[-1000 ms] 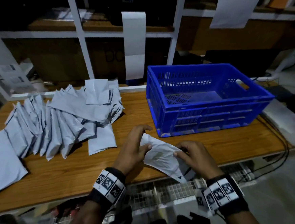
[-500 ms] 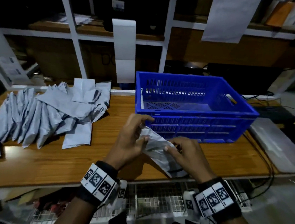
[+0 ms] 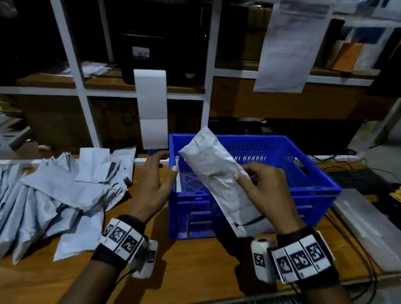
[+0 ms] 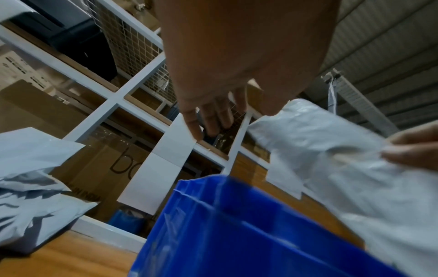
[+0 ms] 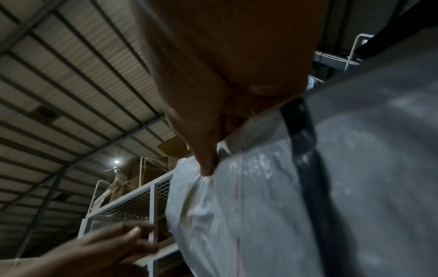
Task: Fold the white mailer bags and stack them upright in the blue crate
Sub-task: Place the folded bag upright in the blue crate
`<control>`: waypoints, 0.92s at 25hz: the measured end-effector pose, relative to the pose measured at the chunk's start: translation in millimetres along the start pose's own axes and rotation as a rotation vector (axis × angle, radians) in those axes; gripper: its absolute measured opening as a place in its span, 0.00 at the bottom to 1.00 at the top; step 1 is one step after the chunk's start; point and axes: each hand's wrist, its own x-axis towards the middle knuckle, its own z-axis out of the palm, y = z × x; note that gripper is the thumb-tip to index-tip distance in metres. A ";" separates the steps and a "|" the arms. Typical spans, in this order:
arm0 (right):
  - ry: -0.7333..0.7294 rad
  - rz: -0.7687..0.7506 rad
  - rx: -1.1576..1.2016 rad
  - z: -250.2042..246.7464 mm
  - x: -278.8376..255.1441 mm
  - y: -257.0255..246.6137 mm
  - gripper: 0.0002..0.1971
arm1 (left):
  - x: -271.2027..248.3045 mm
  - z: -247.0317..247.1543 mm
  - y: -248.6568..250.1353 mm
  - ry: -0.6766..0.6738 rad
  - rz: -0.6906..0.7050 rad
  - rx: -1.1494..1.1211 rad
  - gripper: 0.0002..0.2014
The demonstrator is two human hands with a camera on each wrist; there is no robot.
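I judge it barely begun: my right hand (image 3: 264,193) pinches one folded bag (image 3: 219,179) over the crate (image 3: 317,182), my left hand (image 3: 155,184) hangs spread and empty beside it, one bag seemingly inside, pile (image 3: 47,192) left of it waiting.

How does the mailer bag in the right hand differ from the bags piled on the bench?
The folded white plastic mailer bag is in the right hand, tilted above the blue plastic crate; the piled white bags lie loose on the wooden bench, overlapping. Both are crinkled white plastic.
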 end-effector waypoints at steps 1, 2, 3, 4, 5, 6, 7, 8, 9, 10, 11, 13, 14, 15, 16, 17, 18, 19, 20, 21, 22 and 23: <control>0.009 0.037 0.000 -1.2 10.6 -1.2 0.05 | 11.7 2.9 -10.6 -0.036 -0.022 0.027 0.22; 0.006 0.077 0.003 -1.3 23.1 -2.4 0.06 | 24.2 5.8 -21.8 -0.074 -0.033 0.049 0.22; -0.004 0.113 0.009 -1.8 34.1 -4.3 0.08 | 33.6 8.7 -33.0 -0.110 -0.031 0.069 0.22; -0.012 0.145 0.014 -1.3 44.9 -7.7 0.09 | 42.1 11.3 -42.7 -0.141 -0.025 0.085 0.21; -0.019 0.168 0.012 0.8 54.0 -11.6 0.11 | 48.4 14.0 -51.5 -0.164 -0.015 0.093 0.19; -0.026 0.185 0.013 2.7 62.5 -15.9 0.12 | 53.2 17.4 -58.2 -0.166 -0.007 0.102 0.17; -0.033 0.209 0.038 7.6 72.0 -18.8 0.14 | 58.7 20.2 -65.6 -0.148 0.000 0.111 0.15; -0.042 0.231 0.079 11.4 79.6 -21.4 0.15 | 61.5 22.9 -69.9 -0.120 0.000 0.117 0.12; -0.055 0.240 0.110 17.6 87.1 -21.4 0.16 | 62.6 25.5 -74.0 -0.094 -0.004 0.106 0.10; -0.058 0.228 0.117 24.8 95.6 -19.5 0.15 | 63.5 27.2 -75.8 -0.077 -0.003 0.095 0.08; -0.059 0.205 0.103 31.6 104.2 -16.6 0.13 | 64.1 29.2 -75.7 -0.072 0.007 0.094 0.07; -0.082 0.196 0.069 48.7 125.9 -6.8 0.10 | 66.8 31.3 -76.7 -0.076 0.012 0.096 0.05; -0.098 0.200 0.049 57.4 138.5 -1.8 0.10 | 68.7 31.6 -78.1 -0.077 0.014 0.094 0.05; -0.110 0.198 0.028 64.8 151.0 2.1 0.11 | 71.1 31.9 -78.7 -0.071 0.024 0.093 0.05; -0.125 0.197 0.005 72.7 161.7 6.3 0.11 | 72.6 32.2 -79.6 -0.064 0.033 0.099 0.04; -0.152 0.201 -0.023 80.4 171.9 10.1 0.10 | 75.3 34.1 -81.6 -0.052 0.035 0.102 0.04; -0.189 0.208 -0.045 87.7 179.8 13.6 0.08 | 77.5 35.6 -83.6 -0.040 0.032 0.102 0.04; -0.247 0.216 -0.064 96.1 186.0 17.8 0.07 | 78.6 36.5 -85.5 -0.027 0.020 0.100 0.03; -0.315 0.224 -0.086 103.6 191.8 23.0 0.07 | 80.8 36.8 -86.0 -0.015 0.007 0.103 0.03; -0.391 0.239 -0.111 110.2 194.2 28.2 0.06 | 81.1 37.2 -86.3 -0.008 -0.004 0.113 0.03; -0.460 0.259 -0.140 116.7 197.7 34.9 0.06 | 82.2 37.7 -86.9 -0.002 -0.012 0.122 0.03; -0.520 0.281 -0.167 121.4 201.1 41.3 0.06 | 82.8 38.6 -87.4 0.004 -0.021 0.125 0.03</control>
